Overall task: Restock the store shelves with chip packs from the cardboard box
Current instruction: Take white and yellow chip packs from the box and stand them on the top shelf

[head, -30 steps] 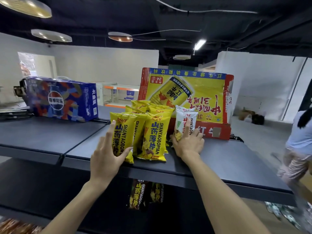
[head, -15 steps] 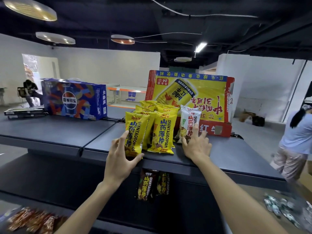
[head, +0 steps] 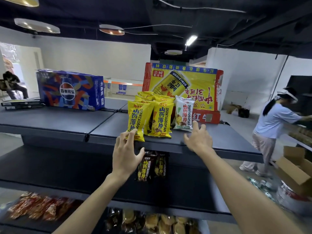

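I have one wide camera on my head, looking forward and a little down across the top shelf from close in front, with the chip packs near the middle of the view

The left hand and right hand are bare, as are both slender forearms.

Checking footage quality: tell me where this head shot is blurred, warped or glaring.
Head view: wide-angle distortion bows the top shelf edge; the red snack packs at lower left are smeared; the ceiling strip light blows out; the yellow chip packs read sharp.
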The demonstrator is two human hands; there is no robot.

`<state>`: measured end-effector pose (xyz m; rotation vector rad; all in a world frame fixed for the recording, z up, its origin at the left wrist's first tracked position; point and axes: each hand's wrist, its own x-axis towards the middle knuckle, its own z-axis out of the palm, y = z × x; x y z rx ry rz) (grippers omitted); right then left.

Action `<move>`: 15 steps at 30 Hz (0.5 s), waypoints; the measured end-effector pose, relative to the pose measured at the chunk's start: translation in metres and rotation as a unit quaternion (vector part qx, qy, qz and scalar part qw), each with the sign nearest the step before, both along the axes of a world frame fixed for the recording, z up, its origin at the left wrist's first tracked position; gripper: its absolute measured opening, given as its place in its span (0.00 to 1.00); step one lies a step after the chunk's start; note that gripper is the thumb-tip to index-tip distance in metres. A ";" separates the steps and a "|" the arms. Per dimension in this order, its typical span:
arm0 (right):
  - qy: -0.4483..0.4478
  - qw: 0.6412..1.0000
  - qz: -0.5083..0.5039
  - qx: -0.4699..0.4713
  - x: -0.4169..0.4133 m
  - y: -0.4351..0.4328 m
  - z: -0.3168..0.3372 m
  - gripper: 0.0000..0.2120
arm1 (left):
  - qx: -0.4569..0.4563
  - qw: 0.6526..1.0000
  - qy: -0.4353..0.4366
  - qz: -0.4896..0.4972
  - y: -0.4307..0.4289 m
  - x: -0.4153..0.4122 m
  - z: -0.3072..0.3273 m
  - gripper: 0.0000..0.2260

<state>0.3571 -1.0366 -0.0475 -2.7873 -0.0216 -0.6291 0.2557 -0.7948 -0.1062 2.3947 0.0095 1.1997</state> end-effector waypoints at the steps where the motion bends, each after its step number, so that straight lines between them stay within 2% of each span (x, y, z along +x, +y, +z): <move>1: 0.001 1.000 0.000 -0.003 -0.008 -0.002 0.000 0.27 | 0.009 1.000 0.002 -0.006 -0.004 -0.003 0.001 0.30; 8: -0.003 0.999 -0.016 -0.029 -0.064 -0.034 -0.010 0.20 | 0.037 0.991 0.067 -0.110 -0.058 -0.013 0.004 0.18; 15: 0.019 0.997 -0.064 -0.037 -0.097 -0.090 -0.015 0.19 | 0.064 0.972 0.130 -0.186 -0.122 -0.024 -0.005 0.16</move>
